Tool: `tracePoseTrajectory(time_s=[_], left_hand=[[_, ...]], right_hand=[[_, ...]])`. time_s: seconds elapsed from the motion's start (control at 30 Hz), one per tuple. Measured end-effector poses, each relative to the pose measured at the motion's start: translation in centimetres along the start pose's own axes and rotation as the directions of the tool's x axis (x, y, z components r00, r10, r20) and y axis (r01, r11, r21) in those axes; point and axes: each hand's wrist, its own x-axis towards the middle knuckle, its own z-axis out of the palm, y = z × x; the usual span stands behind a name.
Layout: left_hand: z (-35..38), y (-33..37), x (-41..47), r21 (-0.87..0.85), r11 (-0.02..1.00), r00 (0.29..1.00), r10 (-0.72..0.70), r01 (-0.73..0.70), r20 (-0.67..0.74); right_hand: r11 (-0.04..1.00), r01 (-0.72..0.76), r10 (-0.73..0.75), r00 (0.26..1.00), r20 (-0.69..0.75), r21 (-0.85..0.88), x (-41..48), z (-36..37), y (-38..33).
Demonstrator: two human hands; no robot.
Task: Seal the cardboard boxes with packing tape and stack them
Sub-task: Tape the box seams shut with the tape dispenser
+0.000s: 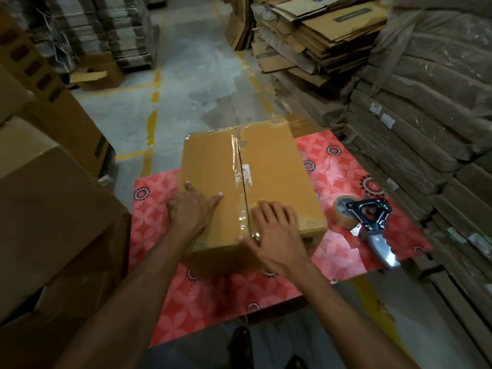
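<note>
A brown cardboard box (269,166) stands on a table with a red flowered cover (213,294). Clear packing tape (241,177) runs along its closed centre seam and over both ends. My left hand (190,209) lies flat on the box top near its left front corner, fingers spread. My right hand (277,233) presses flat on the near end of the seam, thumb over the front edge. A tape dispenser (368,222) with a roll of tape lies on the cover to the right of the box, apart from both hands.
Large assembled cardboard boxes (53,209) are stacked close on the left. Bundles of flat cardboard (426,115) rise along the right side and at the back. A concrete floor (186,83) with yellow lines runs ahead. My shoes (241,344) show below the table's front edge.
</note>
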Motion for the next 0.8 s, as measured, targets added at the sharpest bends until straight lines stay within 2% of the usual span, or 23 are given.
tracePoseTrajectory(time_s=[0.13,0.2,0.23,0.3,0.33,0.37,0.43,0.47,0.53,0.67,0.73,0.77,0.8], left_hand=[[1.7,1.0,-6.6,0.033,0.988,0.989,0.151,-0.151,-0.001],[1.6,2.7,-10.4,0.129,0.954,0.957,0.281,-0.271,-0.074],[0.8,3.5,-11.8,0.127,0.954,0.951,0.285,-0.270,-0.118],[-0.3,5.2,-12.5,-0.074,0.975,0.976,0.206,-0.211,-0.066],[-0.3,5.7,-12.1,-0.125,0.973,0.979,0.184,-0.194,-0.086],[0.0,6.2,-11.4,-0.111,0.969,0.966,0.202,-0.221,-0.159],[0.6,6.6,-9.7,-0.083,0.936,0.909,0.306,-0.341,-0.281],[0.8,6.8,-9.1,-0.119,0.904,0.887,0.365,-0.410,-0.285],[1.6,7.2,-7.7,-0.171,0.830,0.841,0.492,-0.531,-0.225],[2.6,9.2,-6.7,-0.071,0.732,0.736,0.673,-0.677,-0.078],[2.7,10.7,-6.7,-0.041,0.691,0.692,0.720,-0.722,-0.045],[2.5,11.5,-6.7,-0.038,0.684,0.685,0.727,-0.728,-0.045],[2.3,12.3,-6.6,-0.050,0.682,0.684,0.728,-0.729,-0.050]], right_hand=[[0.984,0.176,-0.178,0.981,0.078,0.037,0.7,-1.9,8.4],[0.995,0.098,-0.097,0.995,0.026,-0.023,1.0,-2.7,10.8],[0.998,0.037,-0.038,0.999,-0.025,-0.045,0.9,-3.0,11.0],[0.998,-0.050,0.054,0.993,-0.106,0.046,0.0,-3.6,9.7],[0.991,-0.060,0.072,0.992,-0.100,0.120,-0.9,-3.8,8.5],[0.983,-0.056,0.068,0.996,-0.061,0.176,-1.9,-3.8,7.4],[0.976,-0.047,0.024,0.994,0.107,0.214,-4.4,-3.4,5.7],[0.981,-0.021,-0.015,0.983,0.182,0.194,-5.5,-3.0,5.6],[0.978,0.059,-0.102,0.972,0.213,0.199,-6.9,-1.9,6.8],[0.897,0.117,-0.220,0.955,0.201,0.425,-7.1,-1.7,12.0],[0.868,0.085,-0.216,0.952,0.218,0.489,-7.0,-2.9,14.7],[0.817,0.042,-0.197,0.958,0.210,0.575,-7.1,-3.4,16.0],[0.722,-0.018,-0.134,0.977,0.164,0.692,-7.2,-3.8,17.3]])
